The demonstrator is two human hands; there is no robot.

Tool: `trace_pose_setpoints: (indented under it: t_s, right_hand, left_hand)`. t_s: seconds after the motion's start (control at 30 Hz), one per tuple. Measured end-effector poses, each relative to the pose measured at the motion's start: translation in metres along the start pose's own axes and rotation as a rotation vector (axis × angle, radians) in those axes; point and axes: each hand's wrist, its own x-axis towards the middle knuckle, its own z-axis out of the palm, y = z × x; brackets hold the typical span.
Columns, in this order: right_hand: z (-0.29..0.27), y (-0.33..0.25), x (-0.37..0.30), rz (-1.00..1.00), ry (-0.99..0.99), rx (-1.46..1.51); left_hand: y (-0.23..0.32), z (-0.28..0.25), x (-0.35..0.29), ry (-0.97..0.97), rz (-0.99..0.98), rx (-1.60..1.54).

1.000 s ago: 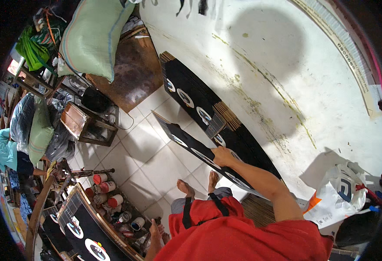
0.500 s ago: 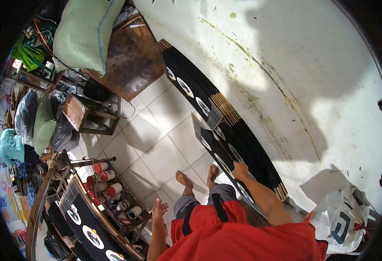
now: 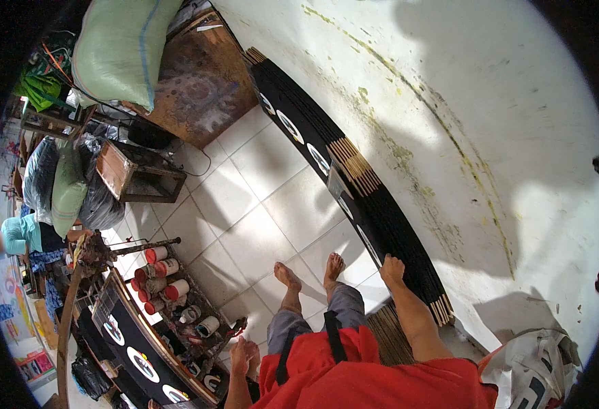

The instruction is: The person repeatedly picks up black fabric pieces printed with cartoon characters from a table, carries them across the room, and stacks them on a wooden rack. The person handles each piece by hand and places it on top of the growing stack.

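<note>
A row of long boards covered in black cloth [image 3: 374,215], with round white printed motifs, leans on edge against the wall. At the near end, my right hand [image 3: 393,270] has its fingers closed over the upper edge of the front board [image 3: 366,238]. That board rests close against the others. My left hand [image 3: 245,354] hangs low beside my left leg, its fingers apart and holding nothing. Nearest to it is a rack of red-and-white paint pots [image 3: 176,290]. Another black cloth board with round prints [image 3: 139,365] lies on the bench at the left.
Ahead stand a brown stained board [image 3: 207,88] and a stuffed pale green sack [image 3: 119,54]. A wooden stool [image 3: 136,174] and several bags are at the left, with a person in a teal top [image 3: 26,235] beyond. A white plastic bag [image 3: 535,365] sits at the lower right.
The front board, tilted out from the row before, now lies back against it, my right hand moving rightward with it. My left hand has dropped lower.
</note>
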Motion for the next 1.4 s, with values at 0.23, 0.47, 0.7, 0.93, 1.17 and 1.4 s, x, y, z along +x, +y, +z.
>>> trace_pose_setpoints:
  t_s: [0.23, 0.47, 0.7, 0.93, 1.17, 1.4]
  right_hand:
    - [0.004, 0.008, 0.006, 0.037, 0.039, -0.040]
    - [0.002, 0.011, 0.007, 0.036, 0.073, -0.074]
    - [-0.007, 0.012, 0.004, 0.056, 0.107, -0.122]
    - [-0.009, 0.015, 0.002, 0.041, 0.069, -0.129]
    - [-0.002, 0.023, 0.007, -0.037, 0.080, -0.079]
    - [0.002, 0.026, 0.012, -0.046, 0.090, -0.075]
  left_hand:
    - [0.011, 0.010, -0.001, 0.009, 0.048, 0.074]
    - [0.030, 0.022, -0.005, 0.000, 0.098, 0.089]
    - [0.020, 0.021, 0.000, 0.009, 0.055, 0.110]
    - [0.016, 0.021, 0.004, -0.022, 0.034, 0.108]
    - [0.023, 0.022, 0.004, -0.022, 0.060, 0.059]
    - [0.023, 0.023, 0.001, 0.003, 0.067, 0.081]
